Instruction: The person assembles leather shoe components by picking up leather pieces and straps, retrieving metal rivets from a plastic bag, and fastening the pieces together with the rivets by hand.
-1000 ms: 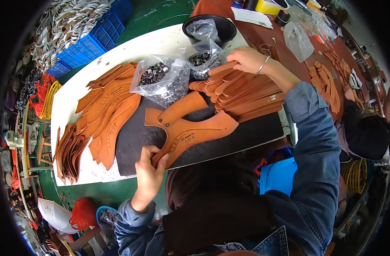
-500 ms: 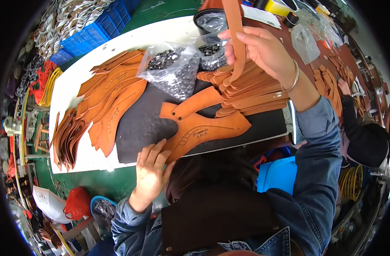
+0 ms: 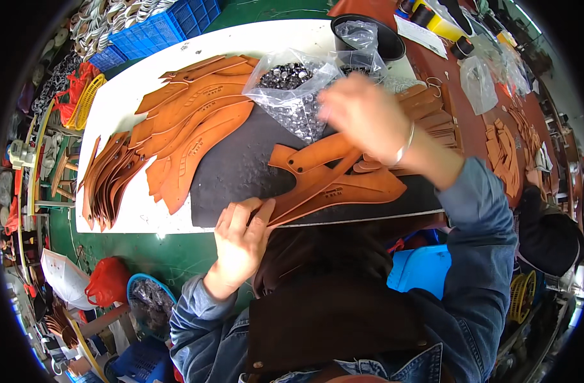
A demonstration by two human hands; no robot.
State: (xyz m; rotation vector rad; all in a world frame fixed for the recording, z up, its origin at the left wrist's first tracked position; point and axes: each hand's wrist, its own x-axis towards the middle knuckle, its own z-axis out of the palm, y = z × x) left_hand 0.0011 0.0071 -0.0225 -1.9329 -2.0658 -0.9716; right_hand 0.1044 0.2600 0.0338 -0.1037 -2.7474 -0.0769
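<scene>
A long tan leather piece (image 3: 343,188) with a forked upper arm lies on a black mat (image 3: 241,166). My left hand (image 3: 241,239) presses flat on its near tip at the mat's front edge. Blurred with motion, my right hand (image 3: 362,115) hovers over the piece's far end, next to a clear bag of small metal fittings (image 3: 292,83). A thin bracelet sits on that wrist. Whether the right hand holds anything cannot be made out. Just behind it lies a stack of tan leather straps (image 3: 432,115).
More tan leather cuts (image 3: 189,127) spread over the white table (image 3: 126,96), with a fan of them (image 3: 106,182) at its left edge. A black bowl (image 3: 389,43) holds another clear bag. Blue crate (image 3: 158,25) far left; brown table (image 3: 490,83) with leather bits on the right.
My right hand, which lifted a leather strap high over the stack half a second ago, has swung down and left over the mat. The left hand stays on the piece's near tip.
</scene>
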